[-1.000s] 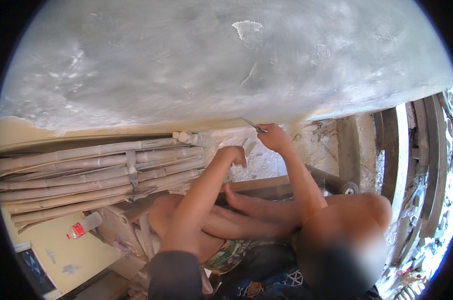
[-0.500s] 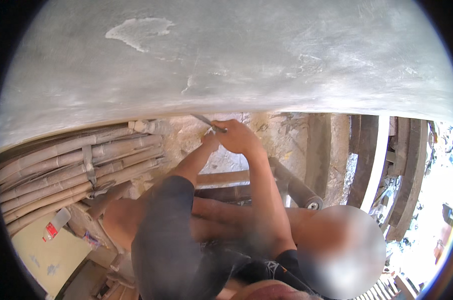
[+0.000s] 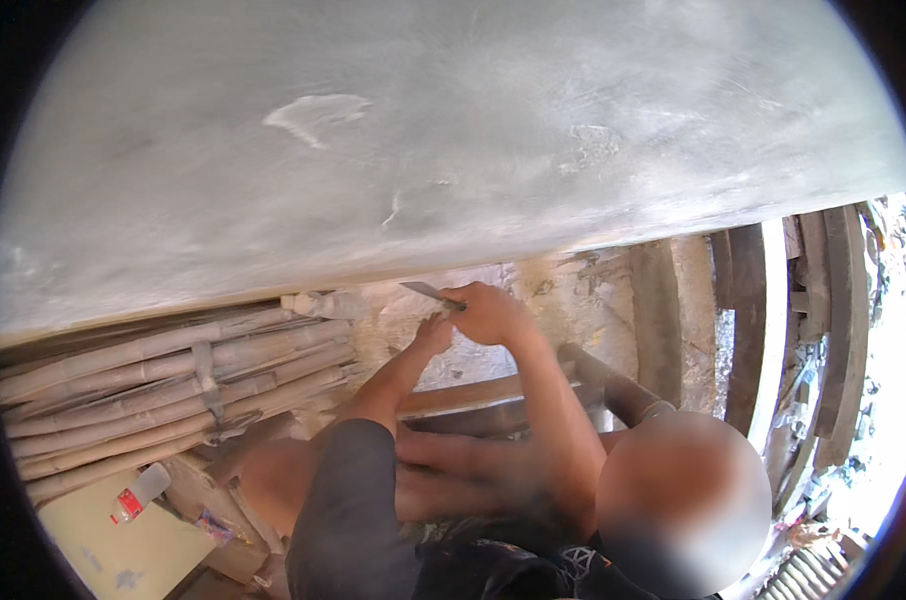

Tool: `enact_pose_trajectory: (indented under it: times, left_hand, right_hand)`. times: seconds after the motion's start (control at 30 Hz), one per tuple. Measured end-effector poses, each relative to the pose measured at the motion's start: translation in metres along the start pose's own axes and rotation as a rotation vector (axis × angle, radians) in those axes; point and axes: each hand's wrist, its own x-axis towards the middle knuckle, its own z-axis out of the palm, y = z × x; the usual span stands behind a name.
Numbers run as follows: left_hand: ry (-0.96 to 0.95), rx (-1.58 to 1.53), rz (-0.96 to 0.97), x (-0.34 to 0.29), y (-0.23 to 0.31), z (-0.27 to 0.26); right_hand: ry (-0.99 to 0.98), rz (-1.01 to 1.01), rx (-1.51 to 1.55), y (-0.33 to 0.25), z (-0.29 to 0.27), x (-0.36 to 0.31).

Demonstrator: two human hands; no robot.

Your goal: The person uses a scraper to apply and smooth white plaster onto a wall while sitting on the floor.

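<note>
The right hand [image 3: 488,313] has its grip closed round a thin-bladed tool [image 3: 423,289], its edge best angled clear of the left hand [image 3: 434,334] just beside, whose grip cannot be told, all near the grey wall [image 3: 453,150].

Seen only in part, placed from the bamboo bundle [image 3: 173,390].
Right of the bundle, our right hand [image 3: 488,314] covers the grip end of the thin blade [image 3: 422,290]; our left hand [image 3: 433,336] shows too small for us to tell whether its fingers touch either. Above, the grey wall [image 3: 533,180] runs off the top edge. Below, print on the bottle [image 3: 137,494] is too small to read. Far right, we lose what lies behind a round blur [image 3: 683,505].
</note>
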Motion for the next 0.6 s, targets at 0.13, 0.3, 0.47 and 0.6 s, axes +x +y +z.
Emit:
enact_pose_trajectory:
  times: [0.13, 0.3, 0.47, 0.6]
  left_hand:
    - [-0.058, 0.09, 0.197, -0.02, 0.077, -0.078]
    - [-0.148, 0.332, 0.133, -0.079, 0.112, -0.176]
    - [0.099, 0.147, 0.169, -0.178, 0.148, -0.246]
    - [0.076, 0.038, 0.101, -0.233, 0.176, -0.284]
  right_hand:
    - [-0.02, 0.015, -0.152, 0.014, -0.012, -0.005]
    - [0.079, -0.116, -0.159, 0.015, -0.015, -0.024]
    - [-0.02, -0.056, -0.346, -0.012, -0.043, -0.058]
    - [0.115, -0.162, -0.231, 0.001, -0.032, -0.08]
